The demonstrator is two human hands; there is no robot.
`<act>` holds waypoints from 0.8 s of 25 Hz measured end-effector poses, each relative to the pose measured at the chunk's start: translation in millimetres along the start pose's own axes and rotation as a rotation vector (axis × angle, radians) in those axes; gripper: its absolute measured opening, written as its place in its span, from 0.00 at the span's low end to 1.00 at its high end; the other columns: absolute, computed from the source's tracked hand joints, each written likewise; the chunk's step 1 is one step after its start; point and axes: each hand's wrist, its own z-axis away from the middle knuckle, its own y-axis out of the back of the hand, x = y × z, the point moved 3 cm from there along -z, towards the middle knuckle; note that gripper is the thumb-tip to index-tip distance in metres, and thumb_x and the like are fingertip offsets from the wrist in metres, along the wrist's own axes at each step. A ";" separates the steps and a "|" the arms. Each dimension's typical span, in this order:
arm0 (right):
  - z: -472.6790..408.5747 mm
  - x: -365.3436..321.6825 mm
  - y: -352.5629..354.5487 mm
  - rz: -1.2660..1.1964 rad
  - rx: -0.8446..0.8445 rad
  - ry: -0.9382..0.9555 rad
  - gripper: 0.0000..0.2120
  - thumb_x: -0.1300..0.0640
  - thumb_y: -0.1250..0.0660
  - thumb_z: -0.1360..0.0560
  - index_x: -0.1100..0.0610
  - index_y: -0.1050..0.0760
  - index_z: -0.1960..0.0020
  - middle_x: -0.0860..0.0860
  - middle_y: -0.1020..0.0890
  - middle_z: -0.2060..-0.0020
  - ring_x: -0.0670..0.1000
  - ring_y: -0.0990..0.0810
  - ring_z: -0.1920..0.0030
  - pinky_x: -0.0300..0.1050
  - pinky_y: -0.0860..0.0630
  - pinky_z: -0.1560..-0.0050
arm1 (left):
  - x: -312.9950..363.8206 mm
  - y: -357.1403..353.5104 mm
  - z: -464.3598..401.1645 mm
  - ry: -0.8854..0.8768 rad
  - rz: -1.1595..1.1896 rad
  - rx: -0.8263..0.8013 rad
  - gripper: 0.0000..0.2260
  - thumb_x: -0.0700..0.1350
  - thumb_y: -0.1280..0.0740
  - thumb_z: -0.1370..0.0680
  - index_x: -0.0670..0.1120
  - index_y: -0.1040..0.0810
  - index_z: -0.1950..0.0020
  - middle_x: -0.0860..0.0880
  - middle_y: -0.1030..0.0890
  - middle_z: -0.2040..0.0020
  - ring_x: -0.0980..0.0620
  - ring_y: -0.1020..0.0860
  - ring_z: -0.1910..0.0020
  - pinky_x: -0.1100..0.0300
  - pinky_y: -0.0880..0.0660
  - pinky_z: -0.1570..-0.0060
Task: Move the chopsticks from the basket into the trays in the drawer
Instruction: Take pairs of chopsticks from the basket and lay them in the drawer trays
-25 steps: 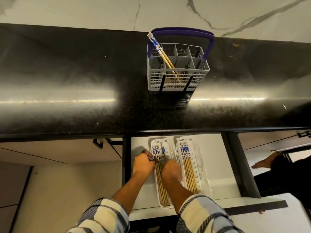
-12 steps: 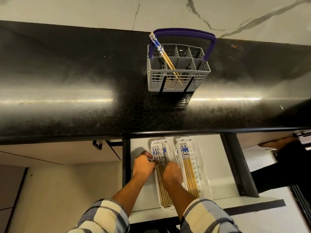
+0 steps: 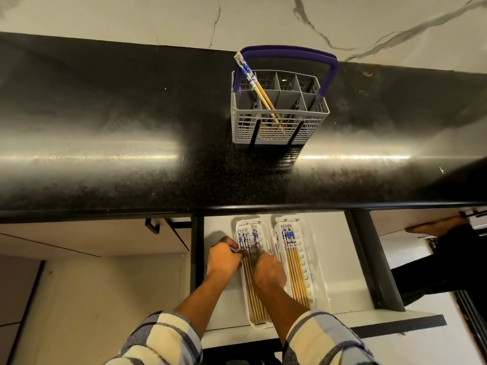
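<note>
A grey cutlery basket (image 3: 279, 127) with a purple handle stands on the black counter; a pair of wooden chopsticks (image 3: 254, 84) with blue-and-white tops leans in it. Below, in the open white drawer (image 3: 340, 262), lie two white trays. The left tray (image 3: 259, 324) holds several chopsticks (image 3: 246, 237), and both my hands are down on it. My left hand (image 3: 224, 260) rests at the tray's left rim with fingers on the chopsticks. My right hand (image 3: 268, 272) covers the middle of the chopsticks, fingers curled down. The right tray (image 3: 316, 262) holds several chopsticks (image 3: 293, 262) untouched.
The black counter (image 3: 118, 154) overhangs the back of the drawer. A dark drawer rail (image 3: 374, 259) runs along the drawer's right side. Another person's foot (image 3: 434, 226) and dark trouser leg are at the right edge. Closed cabinet fronts sit to the left.
Both hands have stayed on the left tray's chopsticks with only slight shifts. The other person's foot at the right has moved up and away.
</note>
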 end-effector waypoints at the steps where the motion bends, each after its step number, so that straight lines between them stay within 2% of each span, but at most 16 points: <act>1: 0.5 0.4 0.0 -0.003 -0.003 0.004 0.10 0.57 0.39 0.18 0.58 0.23 0.40 0.53 0.17 0.46 0.51 0.17 0.47 0.41 0.21 0.51 | -0.1 -0.1 0.1 -0.001 0.001 0.003 0.07 0.46 0.27 0.24 0.46 0.20 0.48 0.49 0.18 0.57 0.56 0.19 0.64 0.69 0.27 0.73; 14: 7.3 11.8 -8.7 -0.006 -0.006 0.076 0.10 0.58 0.37 0.19 0.57 0.24 0.39 0.53 0.18 0.44 0.51 0.18 0.45 0.41 0.22 0.46 | 0.9 0.4 2.1 -0.036 0.023 0.029 0.08 0.45 0.26 0.25 0.47 0.22 0.49 0.46 0.16 0.55 0.52 0.16 0.60 0.62 0.18 0.63; 20: 7.4 13.5 -13.5 -0.011 0.001 0.097 0.10 0.58 0.35 0.20 0.56 0.24 0.39 0.53 0.18 0.44 0.51 0.19 0.45 0.42 0.22 0.46 | 0.4 -0.6 2.2 -0.027 0.042 0.040 0.07 0.45 0.26 0.26 0.48 0.23 0.52 0.46 0.16 0.56 0.52 0.16 0.62 0.62 0.18 0.65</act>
